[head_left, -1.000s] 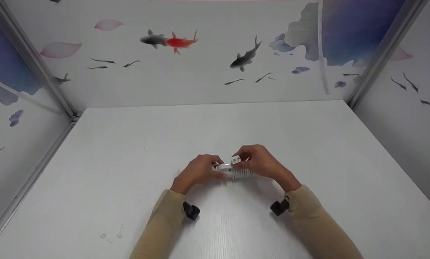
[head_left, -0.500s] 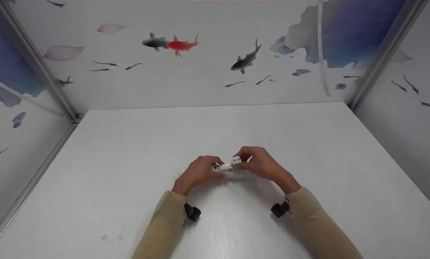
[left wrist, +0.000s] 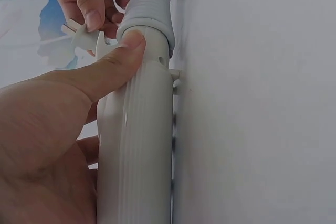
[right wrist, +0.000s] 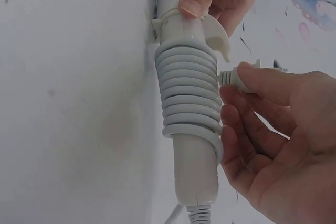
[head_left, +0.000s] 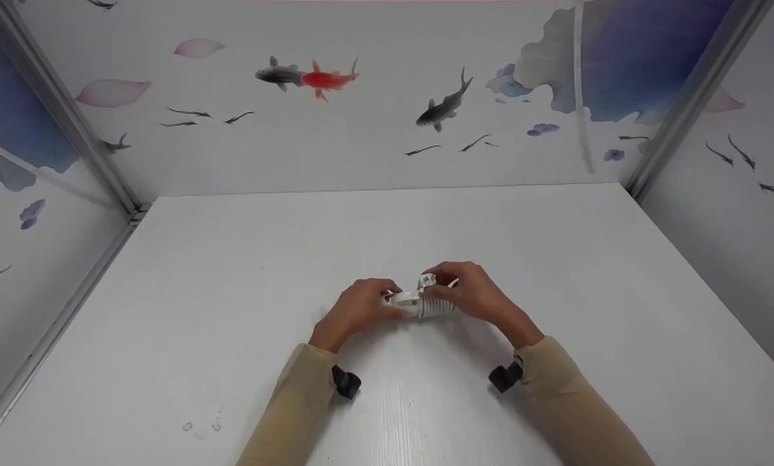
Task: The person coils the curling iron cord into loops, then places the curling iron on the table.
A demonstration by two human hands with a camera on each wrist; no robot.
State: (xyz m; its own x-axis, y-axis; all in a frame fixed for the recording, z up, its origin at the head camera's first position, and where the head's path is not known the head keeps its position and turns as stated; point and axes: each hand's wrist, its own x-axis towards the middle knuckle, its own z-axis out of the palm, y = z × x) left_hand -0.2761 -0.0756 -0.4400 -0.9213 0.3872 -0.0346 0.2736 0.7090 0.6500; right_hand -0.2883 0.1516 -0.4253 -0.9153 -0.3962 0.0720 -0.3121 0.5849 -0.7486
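A white rod-shaped appliance (head_left: pixel 405 301), its exact kind unclear, lies between both hands above the table. My left hand (head_left: pixel 361 304) grips its smooth body, the thumb pressed along the side in the left wrist view. Around the handle end, a pale cord (right wrist: pixel 189 87) is wound in several tight coils. My right hand (right wrist: pixel 283 124) pinches a white power plug (right wrist: pixel 241 78) beside the coils, with thumb and fingertips on its body. Metal prongs show on the plug in the left wrist view. A curved white tab (right wrist: pixel 218 35) juts from the appliance near the left hand.
A white table (head_left: pixel 232 259) spreads beneath the hands. Behind it stands a white wall (head_left: pixel 361 142) printed with fish and petals, with side panels left and right. Black wrist cameras sit at both sleeve cuffs.
The plug in my right hand has turned and risen slightly, away from the appliance, and more of the coiled cord shows. My left hand keeps its grip in nearly the same place.
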